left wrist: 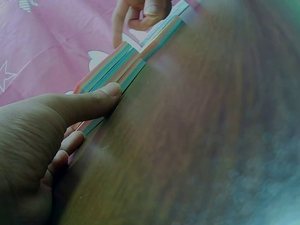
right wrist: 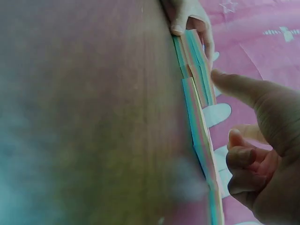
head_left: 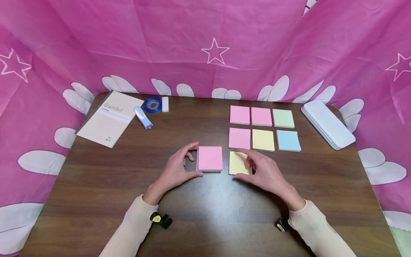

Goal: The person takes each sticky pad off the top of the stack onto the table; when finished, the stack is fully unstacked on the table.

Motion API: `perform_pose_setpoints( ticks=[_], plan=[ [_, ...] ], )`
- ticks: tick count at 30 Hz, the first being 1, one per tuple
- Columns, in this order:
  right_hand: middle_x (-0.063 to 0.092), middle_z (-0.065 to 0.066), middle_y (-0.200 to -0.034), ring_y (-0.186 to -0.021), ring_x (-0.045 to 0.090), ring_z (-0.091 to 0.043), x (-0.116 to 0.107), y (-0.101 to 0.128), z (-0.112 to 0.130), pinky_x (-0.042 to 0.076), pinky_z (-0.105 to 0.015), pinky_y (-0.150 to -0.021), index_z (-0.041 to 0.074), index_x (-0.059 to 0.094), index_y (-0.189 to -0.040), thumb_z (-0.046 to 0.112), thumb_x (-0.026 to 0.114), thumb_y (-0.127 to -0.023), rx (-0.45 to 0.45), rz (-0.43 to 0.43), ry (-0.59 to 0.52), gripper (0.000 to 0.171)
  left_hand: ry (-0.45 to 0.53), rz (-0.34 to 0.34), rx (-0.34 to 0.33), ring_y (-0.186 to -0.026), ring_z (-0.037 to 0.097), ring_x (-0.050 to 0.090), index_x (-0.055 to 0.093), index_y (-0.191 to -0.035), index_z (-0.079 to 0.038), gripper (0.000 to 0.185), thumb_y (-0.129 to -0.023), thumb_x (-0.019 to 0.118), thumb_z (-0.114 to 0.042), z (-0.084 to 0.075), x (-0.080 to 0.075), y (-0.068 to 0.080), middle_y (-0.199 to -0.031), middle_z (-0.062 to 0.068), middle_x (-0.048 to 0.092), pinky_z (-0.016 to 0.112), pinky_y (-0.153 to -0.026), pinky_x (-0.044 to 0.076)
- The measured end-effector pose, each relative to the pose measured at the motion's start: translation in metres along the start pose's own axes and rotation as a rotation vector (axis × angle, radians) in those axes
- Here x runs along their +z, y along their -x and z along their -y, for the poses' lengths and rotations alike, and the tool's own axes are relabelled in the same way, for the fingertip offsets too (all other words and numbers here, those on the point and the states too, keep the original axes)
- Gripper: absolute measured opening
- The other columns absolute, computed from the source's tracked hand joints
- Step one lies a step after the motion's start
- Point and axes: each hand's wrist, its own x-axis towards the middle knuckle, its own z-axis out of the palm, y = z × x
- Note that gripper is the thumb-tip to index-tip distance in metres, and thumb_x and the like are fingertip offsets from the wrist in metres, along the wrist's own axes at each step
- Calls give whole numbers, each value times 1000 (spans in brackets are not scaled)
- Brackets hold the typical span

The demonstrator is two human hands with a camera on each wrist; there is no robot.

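Observation:
A small stack of sticky note pads (head_left: 210, 158), pink on top with banded coloured edges, lies mid-table. My left hand (head_left: 174, 166) grips its left side, the thumb at the near edge and the index finger at the far corner. In the left wrist view, the thumb presses along the layered edges of the stack (left wrist: 112, 70). Over a yellow sticky note pad (head_left: 238, 165) just right of the stack hovers my right hand (head_left: 264, 171). Its thumb and index finger are spread apart, the other fingers loosely bent. The right wrist view shows that hand (right wrist: 262, 145) away from the pads.
Behind the right hand are two rows of pads: pink (head_left: 239, 115), green (head_left: 283, 118), yellow (head_left: 263, 140) and blue (head_left: 288, 140). A white case (head_left: 328, 124) lies far right. At back left are a notebook (head_left: 110, 117), a blue-white gadget (head_left: 142, 117), blue tape (head_left: 152, 105) and a white eraser-like block (head_left: 165, 104).

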Motion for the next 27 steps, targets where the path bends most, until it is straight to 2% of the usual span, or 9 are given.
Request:
perform_pose_setpoints(
  ticks=[6,11,17,21,27],
  plan=[
    [62,5,-88,-78,56,-11,3,-21,16,49,-34,-74,11,66,-152,40,102,-80,-28,65,35,86,-1,5,-6,-105,18,61,51,-163,-13,103,-76,106,-19,0,0,-1,-148,7,65,33,-82,49],
    [61,5,-86,-74,53,-11,11,-42,27,46,-32,-68,10,67,-150,47,102,-78,-45,134,94,88,-8,8,-10,-106,18,62,51,-162,-13,102,-77,106,-20,1,0,0,-148,7,64,34,-84,50],
    [59,3,-84,-71,51,-12,20,-58,35,40,-31,-62,7,64,-152,56,102,-74,-35,201,150,99,-10,12,-3,-106,18,62,51,-162,-13,101,-77,106,-20,0,0,0,-147,7,65,36,-84,50],
    [60,3,-87,-76,54,-13,24,-61,36,43,-33,-65,5,65,-151,53,102,-75,-18,210,165,97,-5,16,-6,-106,18,62,50,-162,-13,101,-77,105,-20,-1,1,-1,-147,7,65,34,-83,49],
    [63,3,-90,-80,57,-14,29,-61,35,48,-35,-69,6,67,-148,50,102,-75,-31,180,148,91,-1,11,-12,-106,18,62,51,-162,-12,102,-77,106,-19,-1,0,-1,-146,7,65,35,-82,49]
  ],
)
